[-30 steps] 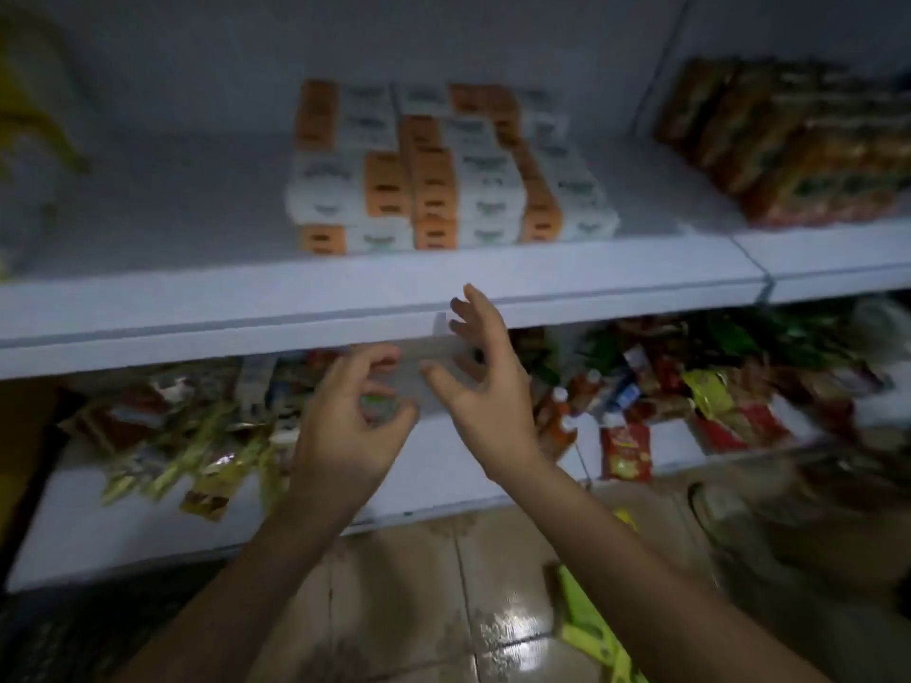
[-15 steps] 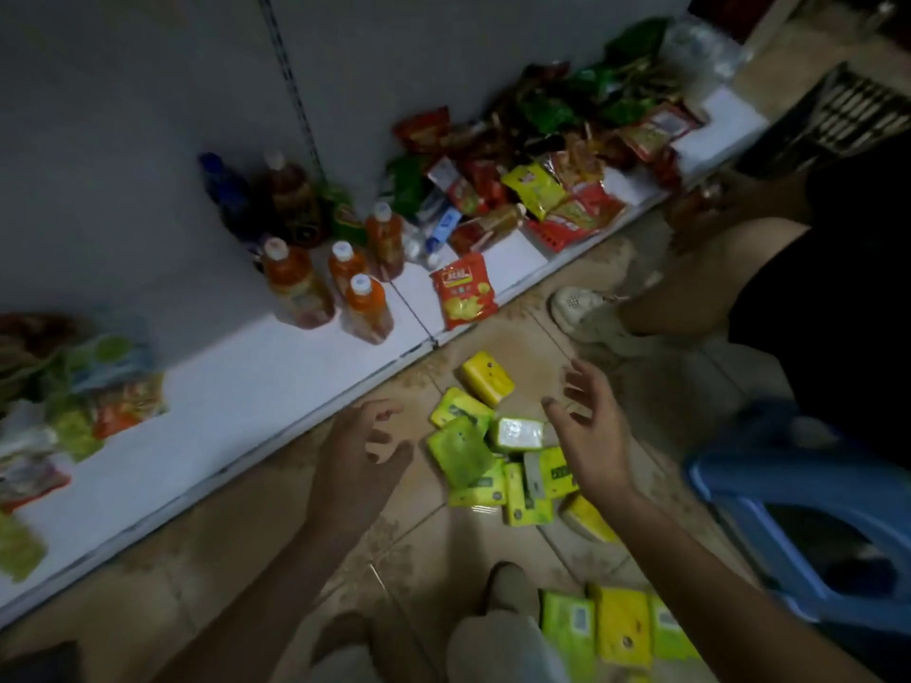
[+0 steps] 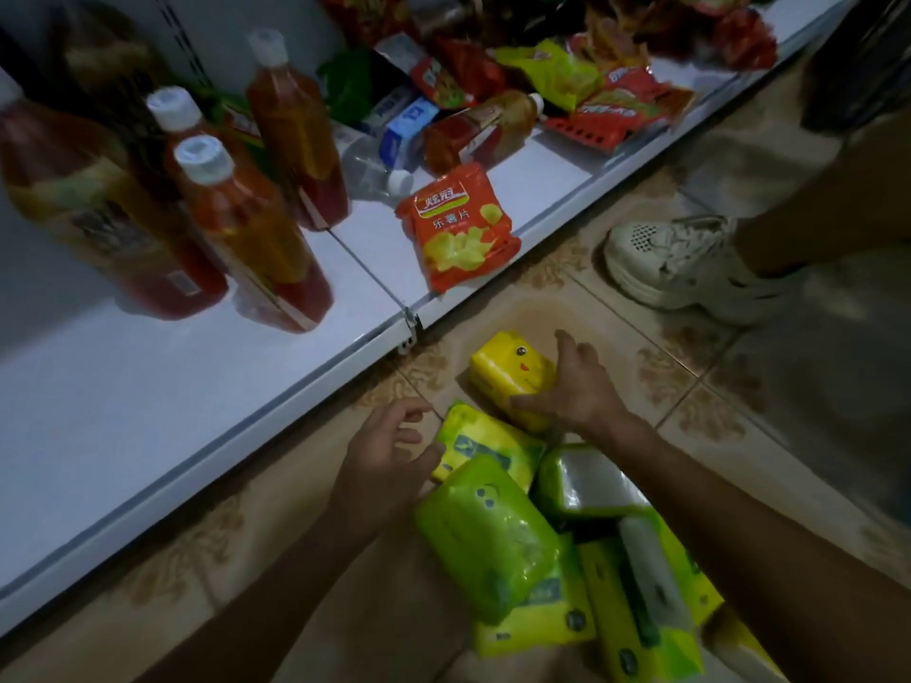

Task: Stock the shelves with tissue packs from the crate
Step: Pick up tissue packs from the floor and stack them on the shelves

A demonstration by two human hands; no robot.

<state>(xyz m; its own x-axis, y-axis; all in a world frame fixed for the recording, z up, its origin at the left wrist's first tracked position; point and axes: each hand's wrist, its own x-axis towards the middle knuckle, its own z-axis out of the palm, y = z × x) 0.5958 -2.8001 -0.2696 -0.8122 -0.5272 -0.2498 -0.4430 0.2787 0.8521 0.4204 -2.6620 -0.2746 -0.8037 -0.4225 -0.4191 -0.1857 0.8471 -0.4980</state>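
Crouched at the bottom shelf point(image 3: 148, 411). No crate in view; the tissue packs point(image 3: 493, 534) lay loose in a heap on the floor tile, between the two forearms.

The yellow pack point(image 3: 512, 372) sat at the far end of the heap, nearest the shelf lip. Its long axis ran away from the person, with the far end pointing at the lip just right of the shelf joint point(image 3: 410, 327).

The right hand point(image 3: 581, 386) was on it, thumb against the near face and fingers curled over the far right side. Dim, smeared view: could not tell whether the pack had left the tile.

The left hand point(image 3: 389, 451) was loosely curled and held nothing, its thumb just beside the green-yellow pack point(image 3: 483, 441) next in the heap. It was the nearer hand to that one.

Judged room:
- bare white board lay to the left, in front of the bottles point(image 3: 256, 239)
- the right-hand bay was crowded, with a crisp bag point(image 3: 458, 229) at its edge
- another person's shoe point(image 3: 680, 263) stood well apart on the right

The raised lip had to be cleared on any lift.
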